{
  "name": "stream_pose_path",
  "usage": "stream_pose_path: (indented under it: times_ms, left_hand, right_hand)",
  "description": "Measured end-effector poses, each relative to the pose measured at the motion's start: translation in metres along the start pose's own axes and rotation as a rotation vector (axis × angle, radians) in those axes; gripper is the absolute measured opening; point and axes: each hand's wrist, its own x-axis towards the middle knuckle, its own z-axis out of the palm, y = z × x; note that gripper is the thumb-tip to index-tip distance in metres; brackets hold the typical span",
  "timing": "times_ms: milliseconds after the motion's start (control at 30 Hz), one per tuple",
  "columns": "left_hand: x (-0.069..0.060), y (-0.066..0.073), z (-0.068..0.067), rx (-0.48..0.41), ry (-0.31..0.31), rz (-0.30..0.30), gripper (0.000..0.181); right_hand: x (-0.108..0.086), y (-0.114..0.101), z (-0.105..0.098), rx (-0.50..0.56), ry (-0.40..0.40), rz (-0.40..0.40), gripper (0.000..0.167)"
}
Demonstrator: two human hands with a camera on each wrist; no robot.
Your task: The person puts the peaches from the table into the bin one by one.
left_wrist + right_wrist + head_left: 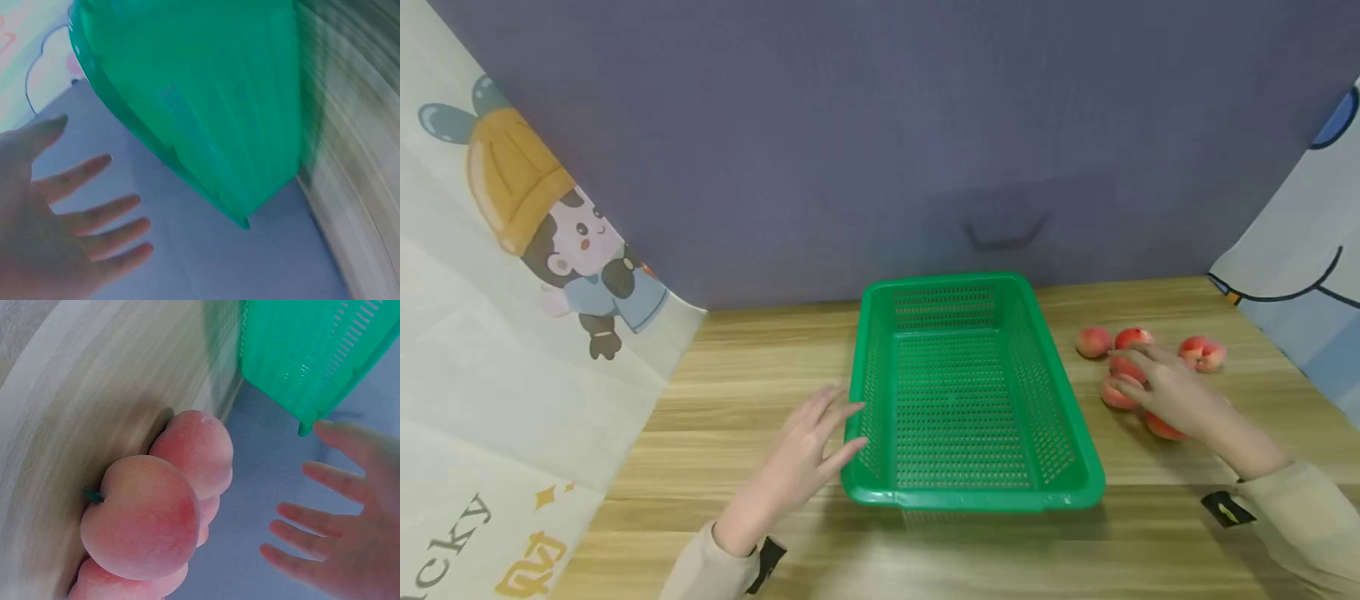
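A green perforated plastic basket [973,500] sits on the wooden table with nothing in it. My left hand [801,458] is beside its left rim, fingers spread; in the left wrist view this hand [69,231] appears apart from the basket [206,112]. To the right of the basket lie several red-pink peaches [1093,342]. My right hand [1180,396] hovers over this group and partly hides it. The right wrist view shows its fingers [306,519] loosely spread, holding nothing, with a peach [144,515] with a small green stem nearby.
The wooden tabletop [737,375] runs back to a grey-blue panel [850,150]. A white sheet with cartoon prints [512,375] borders the left side, and another printed sheet [1300,250] the right. One peach [1202,353] lies farther right.
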Motion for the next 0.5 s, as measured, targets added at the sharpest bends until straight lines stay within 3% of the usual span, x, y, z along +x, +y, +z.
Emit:
stream_pose_path:
  times_ms: [233,367,500]
  left_hand:
    - [-0.007,0.016,0.012,-0.046,-0.039,0.190,0.053]
    - [-0.010,0.021,0.019,-0.017,-0.012,0.280,0.056]
    - [-0.010,0.024,0.025,0.027,0.025,0.333,0.056]
  right_hand:
    - [-0.001,0.006,0.010,-0.002,0.056,-0.081,0.038]
    - [-0.002,0.010,0.015,-0.022,0.090,-0.126,0.046]
    - [-0.006,0.013,0.019,-0.042,0.082,-0.128,0.051]
